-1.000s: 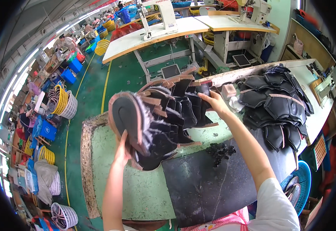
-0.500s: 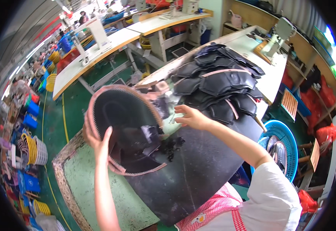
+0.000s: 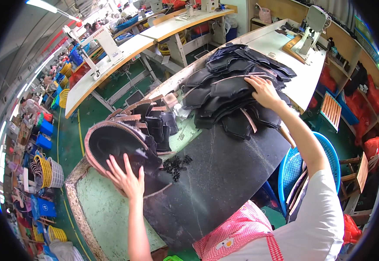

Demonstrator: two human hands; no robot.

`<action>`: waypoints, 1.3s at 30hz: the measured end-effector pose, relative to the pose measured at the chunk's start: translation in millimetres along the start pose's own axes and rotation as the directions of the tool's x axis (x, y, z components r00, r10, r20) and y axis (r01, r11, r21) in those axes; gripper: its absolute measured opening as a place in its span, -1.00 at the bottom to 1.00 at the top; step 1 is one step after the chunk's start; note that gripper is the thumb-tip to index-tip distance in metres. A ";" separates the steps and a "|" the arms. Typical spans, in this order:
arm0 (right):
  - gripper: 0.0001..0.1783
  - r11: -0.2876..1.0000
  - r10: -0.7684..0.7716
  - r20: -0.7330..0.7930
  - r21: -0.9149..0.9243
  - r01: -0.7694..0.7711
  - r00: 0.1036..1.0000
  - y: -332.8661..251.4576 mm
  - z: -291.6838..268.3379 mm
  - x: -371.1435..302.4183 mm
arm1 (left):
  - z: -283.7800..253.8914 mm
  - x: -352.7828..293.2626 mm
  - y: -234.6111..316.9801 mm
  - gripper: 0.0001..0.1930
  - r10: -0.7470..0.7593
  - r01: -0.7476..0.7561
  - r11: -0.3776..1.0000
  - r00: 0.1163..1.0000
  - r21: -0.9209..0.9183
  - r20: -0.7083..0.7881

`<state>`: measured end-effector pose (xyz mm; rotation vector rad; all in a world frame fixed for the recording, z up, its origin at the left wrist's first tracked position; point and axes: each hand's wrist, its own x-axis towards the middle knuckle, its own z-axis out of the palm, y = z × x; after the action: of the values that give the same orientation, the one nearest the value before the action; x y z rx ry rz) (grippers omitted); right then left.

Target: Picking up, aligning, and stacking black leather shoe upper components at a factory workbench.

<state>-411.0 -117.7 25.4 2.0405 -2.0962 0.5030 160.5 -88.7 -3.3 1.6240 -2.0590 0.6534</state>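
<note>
My left hand (image 3: 127,177) rests with spread fingers on a curved black leather-like piece (image 3: 111,141) edged by a toothed pink strip. This piece stands bowed at the left of the bench, and similar finished-looking pieces (image 3: 155,128) lie bunched just behind it. Farther right, my right hand (image 3: 265,91) reaches onto a heap of black leather-like pieces (image 3: 228,89). Its fingers are stretched out and touch the pink edge of an upper piece; the thumb is mostly hidden. Small black scraps (image 3: 176,167) lie between the two groups on the dark board (image 3: 207,178).
A blue plastic basket (image 3: 332,152) holding flat pieces stands by my right elbow. Sewing machines stand on a white table (image 3: 133,45) at far left and on the bench's far right end, the latter a grey machine (image 3: 313,30). Shelving (image 3: 341,56) lines the right.
My right hand has moved right and away, onto the heap. The curved piece has been lowered leftward beside the bunched pieces, and my left hand has shifted from its rim onto its front.
</note>
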 end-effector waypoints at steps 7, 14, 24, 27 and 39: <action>-0.01 0.973 -0.219 0.145 -0.041 0.227 0.965 -71.1 9.8 -9.0 | 3.9 23.9 43.1 -0.22 -0.137 0.140 0.982 0.990 0.126 -0.035; -0.17 0.934 -0.211 -0.052 -0.304 0.185 0.976 -58.1 35.6 24.9 | -22.0 -5.5 32.3 -0.21 -0.046 0.046 0.999 0.998 -0.001 0.046; -0.42 0.764 -0.528 -0.513 0.059 0.642 0.676 -229.0 -132.2 -53.2 | -113.6 -65.5 -17.7 -0.22 -0.229 0.676 -0.002 0.717 -0.737 0.659; -0.45 0.438 -0.677 -0.612 0.112 0.892 0.409 -328.3 -122.0 -105.3 | -166.3 -99.9 -55.0 -0.01 -0.117 0.554 -0.654 0.599 -0.515 0.792; -0.32 0.186 -0.840 -0.313 0.601 0.777 0.443 -533.6 28.9 -221.1 | -165.6 -267.9 -265.3 -0.28 -0.349 0.877 0.303 0.466 -0.372 0.813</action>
<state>132.4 76.0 -16.1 3.1921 -0.4210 1.0530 485.2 164.6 -7.4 1.9469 -1.2896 -1.1066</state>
